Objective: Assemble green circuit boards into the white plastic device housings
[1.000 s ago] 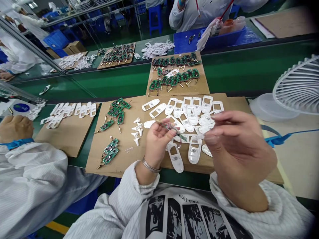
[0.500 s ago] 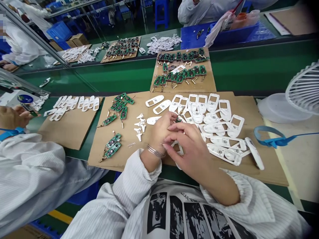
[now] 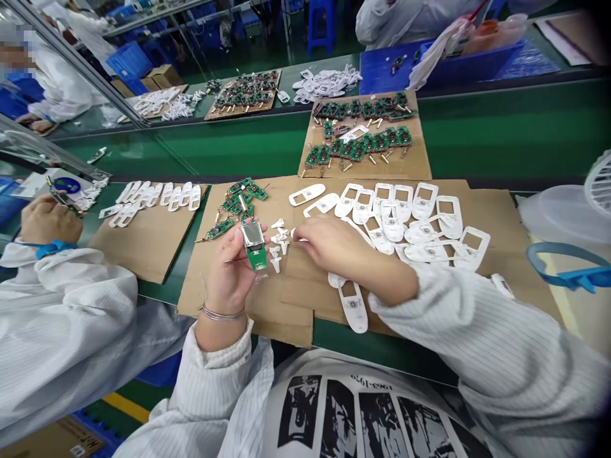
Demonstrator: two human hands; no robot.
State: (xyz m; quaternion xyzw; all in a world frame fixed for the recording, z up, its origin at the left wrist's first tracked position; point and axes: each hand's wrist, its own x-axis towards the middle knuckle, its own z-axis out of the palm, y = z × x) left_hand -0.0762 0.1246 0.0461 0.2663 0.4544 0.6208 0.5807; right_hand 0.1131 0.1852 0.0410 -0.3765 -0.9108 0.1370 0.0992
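Green circuit board (image 3: pixel 255 249) pinched upright in left hand (image 3: pixel 232 270), right hand (image 3: pixel 334 245) laid beside it, fingertips pressed on small white clips (image 3: pixel 279 236), cardboard sheet (image 3: pixel 296 305) underneath

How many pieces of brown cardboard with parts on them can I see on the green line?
5, maybe more out of view: the large cardboard sheet under the hands, one at left, one beyond on the belt, and two on the far side.
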